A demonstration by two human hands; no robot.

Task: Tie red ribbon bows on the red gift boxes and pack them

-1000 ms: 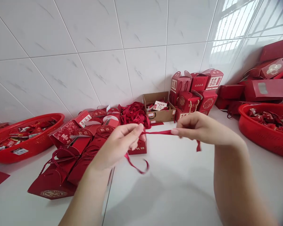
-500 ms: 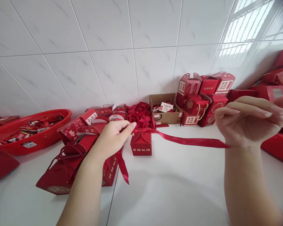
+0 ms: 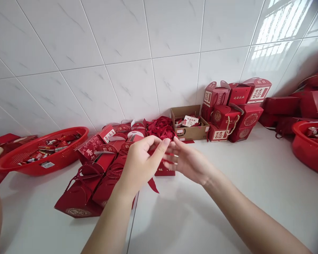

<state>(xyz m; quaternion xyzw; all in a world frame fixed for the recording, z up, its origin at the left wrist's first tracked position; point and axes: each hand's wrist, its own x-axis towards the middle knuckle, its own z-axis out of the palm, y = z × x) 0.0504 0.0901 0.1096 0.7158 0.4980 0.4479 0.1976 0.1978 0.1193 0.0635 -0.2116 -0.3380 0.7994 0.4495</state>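
My left hand (image 3: 140,164) and my right hand (image 3: 187,160) meet above a small red gift box (image 3: 164,170) on the white counter. The left thumb and forefinger pinch a red ribbon (image 3: 153,183), whose end hangs below the hand. The fingers of my right hand are stretched toward the left fingertips and touch the ribbon between them. The box is largely hidden behind both hands.
Flat red paper bags (image 3: 92,183) lie left of my hands. A red basket (image 3: 37,158) of sweets stands far left, another red basket (image 3: 311,148) at the right. A ribbon heap (image 3: 161,127), a cardboard box (image 3: 190,130) and stacked red boxes (image 3: 233,109) line the tiled wall.
My right hand, which held the ribbon stretched far to the right, has come back to the left hand. The ribbon is no longer taut and is gathered at the small box.
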